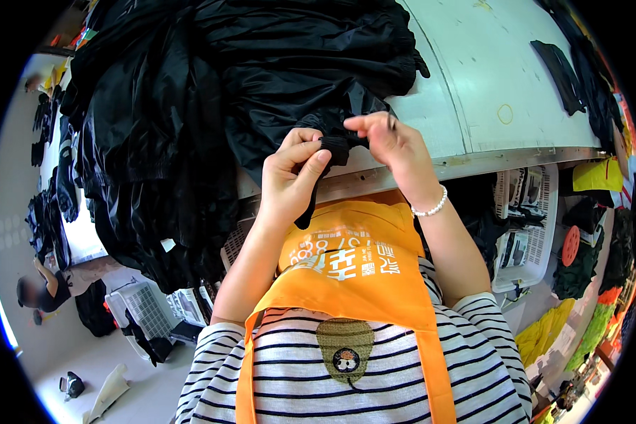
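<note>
apron: orange apron (353,265) nearest me, over striped shirt.
left hand (290,177): i pinch the black garment (261,85) edge.
right hand (392,145): pinches it too, keeping fabric taut.
table (487,78): bears the pile.

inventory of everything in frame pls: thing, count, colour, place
black garments: one heap, black, table's left, spilling over the edge
black fabric piece: 1, black, table's far right
table: 1, pale grey-green, top
baskets: several, white, under the table, right
apron: 1, orange, on the person's front
bead bracelet: 1, white, right wrist
left hand: pinching a garment's edge
right hand: pinching the same edge
</note>
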Available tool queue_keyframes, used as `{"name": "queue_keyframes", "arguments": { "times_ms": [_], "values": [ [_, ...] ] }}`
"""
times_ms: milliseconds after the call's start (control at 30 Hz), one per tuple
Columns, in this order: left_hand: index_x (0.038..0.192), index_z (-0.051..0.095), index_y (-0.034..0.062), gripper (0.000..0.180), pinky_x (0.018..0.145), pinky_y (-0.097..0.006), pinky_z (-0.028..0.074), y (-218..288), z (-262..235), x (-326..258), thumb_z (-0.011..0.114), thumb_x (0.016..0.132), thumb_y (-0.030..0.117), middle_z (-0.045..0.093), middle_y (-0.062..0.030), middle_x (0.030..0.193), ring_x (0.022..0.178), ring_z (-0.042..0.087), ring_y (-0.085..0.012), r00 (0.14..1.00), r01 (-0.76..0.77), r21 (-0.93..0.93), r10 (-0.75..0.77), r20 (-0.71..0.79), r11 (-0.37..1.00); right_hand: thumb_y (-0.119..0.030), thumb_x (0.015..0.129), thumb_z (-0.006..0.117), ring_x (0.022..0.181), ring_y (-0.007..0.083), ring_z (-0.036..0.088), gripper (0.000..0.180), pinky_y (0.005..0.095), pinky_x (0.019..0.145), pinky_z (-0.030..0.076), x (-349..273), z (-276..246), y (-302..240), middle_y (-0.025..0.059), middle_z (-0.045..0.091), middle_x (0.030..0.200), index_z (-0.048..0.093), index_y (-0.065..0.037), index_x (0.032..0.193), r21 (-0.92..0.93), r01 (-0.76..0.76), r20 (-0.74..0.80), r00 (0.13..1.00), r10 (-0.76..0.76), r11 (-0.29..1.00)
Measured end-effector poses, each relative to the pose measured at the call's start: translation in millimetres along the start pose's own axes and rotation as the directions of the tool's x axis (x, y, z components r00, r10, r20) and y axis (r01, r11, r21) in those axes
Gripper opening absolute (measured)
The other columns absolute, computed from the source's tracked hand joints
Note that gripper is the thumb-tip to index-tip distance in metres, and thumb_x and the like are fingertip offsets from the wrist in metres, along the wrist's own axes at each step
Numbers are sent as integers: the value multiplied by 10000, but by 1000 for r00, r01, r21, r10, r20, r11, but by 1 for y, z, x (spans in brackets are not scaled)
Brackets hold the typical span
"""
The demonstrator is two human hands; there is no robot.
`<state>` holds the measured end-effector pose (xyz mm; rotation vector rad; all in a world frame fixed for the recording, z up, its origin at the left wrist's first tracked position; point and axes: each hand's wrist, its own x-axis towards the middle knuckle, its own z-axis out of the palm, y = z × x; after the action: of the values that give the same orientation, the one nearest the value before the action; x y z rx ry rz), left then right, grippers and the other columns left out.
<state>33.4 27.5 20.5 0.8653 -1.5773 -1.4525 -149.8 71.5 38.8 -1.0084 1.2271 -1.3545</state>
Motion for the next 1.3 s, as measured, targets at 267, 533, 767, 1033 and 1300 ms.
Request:
{"name": "queue_keyframes", "arguments": {
  "times_ms": [267, 533, 767, 1033, 1300],
  "values": [
    [943, 650, -57, 134, 716, -199, 408, -1, -6, -3, 633, 864, 49, 564, -61, 979, 856, 512, -98, 999, 37, 117, -40, 21, 992, -94, 832, 684, 589, 65, 430, 121, 191, 556, 376, 6, 6, 11, 3, 530, 797, 609, -36, 907, -412, 363, 31, 922, -385, 836],
    [970, 664, -46, 141, 742, -196, 410, -3, -6, 2, 610, 887, 55, 556, -54, 1017, 896, 510, -92, 996, 72, -150, -78, -34, 986, -156, 901, 613, 726, 124, 506, 239, 229, 643, 435, -17, -11, 8, 73, 500, 920, 485, -32, 1059, -442, 173, 80, 985, -154, 880],
    [961, 644, -52, 123, 720, -195, 404, 0, -4, 1, 606, 872, 23, 549, -56, 1009, 867, 500, -95, 999, 37, -49, -36, 15, 998, -139, 881, 641, 738, 180, 600, 188, 272, 651, 486, -6, 6, 1, 87, 537, 911, 549, -1, 970, -397, 207, 121, 978, -172, 894],
    [937, 626, -52, 103, 680, -204, 389, -1, -7, 0, 615, 852, 5, 547, -66, 992, 822, 491, -102, 999, 2, 64, -5, 45, 998, -159, 852, 676, 717, 181, 613, 191, 268, 644, 502, 1, 7, -7, 84, 546, 908, 578, -6, 909, -502, 232, 186, 970, -158, 833],
    [943, 623, -45, 103, 676, -198, 387, -1, -7, 0, 610, 848, -8, 537, -62, 977, 796, 492, -103, 996, -27, 113, 18, 86, 993, -126, 832, 693, 725, 171, 614, 184, 260, 659, 508, -1, 6, -1, 71, 557, 904, 597, -8, 936, -333, 209, 180, 971, -156, 919]
  ]
}}
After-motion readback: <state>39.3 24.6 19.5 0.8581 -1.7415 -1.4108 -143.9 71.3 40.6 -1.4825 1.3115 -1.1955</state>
